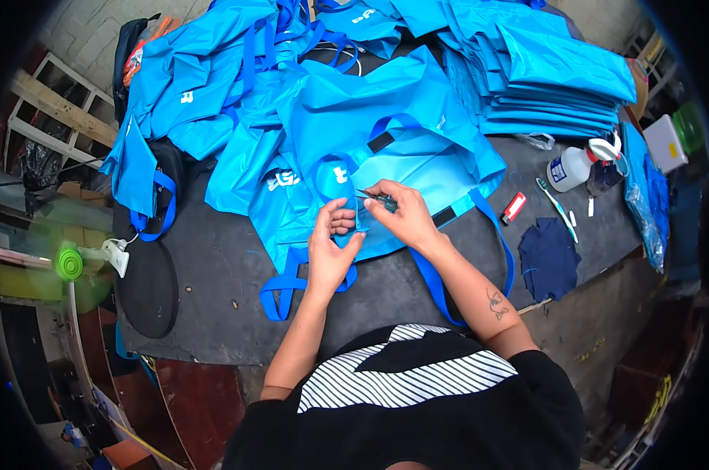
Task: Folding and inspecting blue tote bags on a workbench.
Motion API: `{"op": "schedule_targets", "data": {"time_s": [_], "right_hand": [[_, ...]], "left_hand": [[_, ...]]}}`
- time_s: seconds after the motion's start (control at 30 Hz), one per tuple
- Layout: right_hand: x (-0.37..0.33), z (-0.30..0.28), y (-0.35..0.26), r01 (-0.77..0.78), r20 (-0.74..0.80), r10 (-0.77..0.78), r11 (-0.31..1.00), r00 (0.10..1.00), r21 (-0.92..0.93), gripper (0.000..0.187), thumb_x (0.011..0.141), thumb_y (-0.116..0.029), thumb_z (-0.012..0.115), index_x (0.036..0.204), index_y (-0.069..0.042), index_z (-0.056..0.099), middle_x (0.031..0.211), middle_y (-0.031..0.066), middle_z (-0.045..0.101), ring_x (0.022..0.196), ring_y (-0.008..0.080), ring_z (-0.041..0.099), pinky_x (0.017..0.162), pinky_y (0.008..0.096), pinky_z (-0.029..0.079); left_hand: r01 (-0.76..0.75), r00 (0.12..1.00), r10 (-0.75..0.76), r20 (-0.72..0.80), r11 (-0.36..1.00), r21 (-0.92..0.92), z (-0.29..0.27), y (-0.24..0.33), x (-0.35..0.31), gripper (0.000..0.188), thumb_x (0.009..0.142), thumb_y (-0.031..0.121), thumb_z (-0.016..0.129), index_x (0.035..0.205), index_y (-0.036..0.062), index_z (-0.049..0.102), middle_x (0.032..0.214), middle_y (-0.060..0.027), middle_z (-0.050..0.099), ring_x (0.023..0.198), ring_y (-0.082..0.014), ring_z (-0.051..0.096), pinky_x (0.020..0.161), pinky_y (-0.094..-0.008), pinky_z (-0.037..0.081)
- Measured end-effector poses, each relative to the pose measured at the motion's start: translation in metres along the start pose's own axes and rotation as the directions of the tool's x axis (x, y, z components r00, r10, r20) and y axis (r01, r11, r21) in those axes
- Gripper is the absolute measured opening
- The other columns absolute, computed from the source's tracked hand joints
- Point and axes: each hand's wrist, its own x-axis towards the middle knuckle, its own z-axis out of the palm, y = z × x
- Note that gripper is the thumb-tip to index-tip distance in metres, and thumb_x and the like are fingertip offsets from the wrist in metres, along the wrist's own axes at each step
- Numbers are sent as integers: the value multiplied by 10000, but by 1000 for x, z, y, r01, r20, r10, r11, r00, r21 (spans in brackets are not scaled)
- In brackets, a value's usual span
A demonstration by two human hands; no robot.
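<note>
A light-blue bag (354, 102) with darker blue straps lies spread on the dark table in front of me. My left hand (332, 247) is closed on the bag near its lower edge, fingers curled beside a strap. From the right, my right hand (405, 215) grips a pair of small dark thread snips (386, 203). Their thin metal tip points left, just above the bag fabric and close to my left fingertips. A blue strap (429, 286) hangs in a loop below my right forearm. Whether the blades touch a thread is too small to tell.
Folded blue bags (558, 90) are stacked at the back right, with loose ones (182, 86) heaped at the back left. To the right are a spray bottle (566, 171), a red lighter (514, 207), a toothbrush (556, 207) and dark-blue cloth (549, 262). A green clip fan (69, 264) is at left.
</note>
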Motion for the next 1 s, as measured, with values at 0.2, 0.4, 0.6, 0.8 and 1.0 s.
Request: {"op": "schedule_targets", "data": {"time_s": [0.2,0.4,0.6,0.8,1.0], "right_hand": [[4,5,6,-121,88,104,969,991,216,189,832,-149,653,945,2,654,837,50,679,764,57,576,632,247,442],[5,3,2,-189,115,177,976,977,107,162,843,-128,647,913,18,646,825,41,676,749,62,586,645,232,452],[3,6,1,-75,-9,79,976,997,202,148,849,-115,650,894,25,638,798,42,663,728,59,574,617,227,436],[6,5,19,-67,-118,99,966,988,249,181,824,-185,664,894,-18,652,776,68,680,673,108,615,532,259,439],[-8,-24,-6,-91,-108,100,993,989,80,200,793,-117,700,922,11,617,825,68,655,754,112,618,683,255,481]], "left_hand": [[19,998,-19,51,1000,9,-1,2,-1,589,725,-41,690,1262,21,455,1060,-106,589,918,-158,570,814,-292,468],[14,999,-15,50,1000,15,-1,2,-2,584,721,-32,693,1256,20,462,1059,-106,595,917,-160,572,809,-293,469],[13,999,-13,50,1000,-3,-2,0,-3,592,716,-32,698,1258,24,466,1062,-105,598,916,-159,573,810,-293,469],[-23,997,31,70,993,-112,0,4,0,487,776,36,648,1224,33,455,1200,-163,567,1079,-225,553,927,-344,427],[-161,973,171,156,984,-75,-5,7,10,278,772,0,575,1026,47,471,1369,-231,460,1304,-310,418,1058,-378,318]]}}
